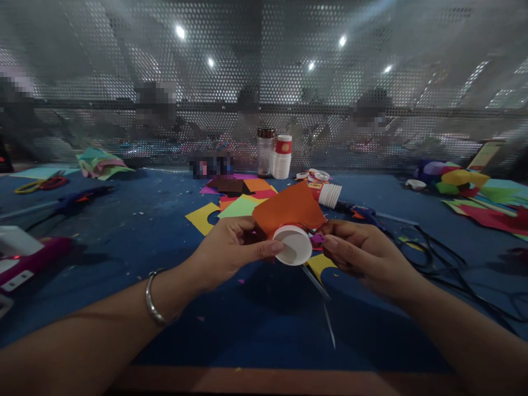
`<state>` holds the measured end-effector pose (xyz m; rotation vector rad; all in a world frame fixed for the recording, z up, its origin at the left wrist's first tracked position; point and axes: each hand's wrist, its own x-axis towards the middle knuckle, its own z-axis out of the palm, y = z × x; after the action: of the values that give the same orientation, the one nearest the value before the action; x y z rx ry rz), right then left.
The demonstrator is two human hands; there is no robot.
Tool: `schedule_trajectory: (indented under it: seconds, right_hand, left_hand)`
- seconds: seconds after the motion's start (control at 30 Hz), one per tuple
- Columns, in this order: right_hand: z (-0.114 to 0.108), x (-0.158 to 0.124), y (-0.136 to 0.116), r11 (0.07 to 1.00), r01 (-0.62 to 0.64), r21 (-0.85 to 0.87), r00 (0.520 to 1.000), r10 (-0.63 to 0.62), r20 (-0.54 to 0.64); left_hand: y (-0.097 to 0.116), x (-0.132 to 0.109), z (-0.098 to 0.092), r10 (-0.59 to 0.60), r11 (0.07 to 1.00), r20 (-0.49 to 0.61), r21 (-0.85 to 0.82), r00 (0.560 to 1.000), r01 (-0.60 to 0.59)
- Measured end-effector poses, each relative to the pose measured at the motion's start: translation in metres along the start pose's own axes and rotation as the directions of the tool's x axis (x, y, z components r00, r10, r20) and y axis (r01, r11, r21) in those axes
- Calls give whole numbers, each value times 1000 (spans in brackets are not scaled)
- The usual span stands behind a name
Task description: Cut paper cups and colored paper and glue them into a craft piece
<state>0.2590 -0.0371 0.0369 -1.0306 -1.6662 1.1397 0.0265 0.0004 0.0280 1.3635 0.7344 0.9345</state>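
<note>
A small white paper cup (293, 245) is held tipped toward me, its open mouth facing the camera, with an orange sheet of paper (289, 209) wrapped over its top side. My left hand (231, 250) grips the cup and paper from the left, thumb along the rim. From the right, my right hand (358, 250) pinches the paper's edge against the cup. A silver bangle (152, 300) sits on my left wrist.
Coloured paper sheets (239, 206) lie on the blue table (165, 231) behind the cup, with a stack of cups (282, 157), a jar (265, 152) and a cup on its side (329, 194). Black cables (445, 258) run right. Scissors (39, 184) lie far left. Behind the mesh screen (264, 82) sit people.
</note>
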Motion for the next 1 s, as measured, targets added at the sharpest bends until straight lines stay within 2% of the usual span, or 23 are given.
schedule_trajectory:
  seconds: [0.33, 0.63, 0.83, 1.0]
  right_hand:
    - [-2, 1, 0, 997, 9, -74, 1000, -10, -4]
    - [-1, 1, 0, 994, 18, -110, 1000, -20, -19]
    - [-4, 1, 2, 995, -15, -103, 1000, 16, 7]
    - [-5, 0, 2, 994, -32, -102, 999, 35, 28]
  left_hand:
    - [1, 0, -1, -2, 998, 8, 56, 1000, 2]
    - [3, 2, -5, 60, 988, -39, 146, 997, -54]
    - [2, 3, -10, 102, 981, 20, 165, 995, -104]
    - [0, 3, -14, 110, 968, 23, 223, 994, -112]
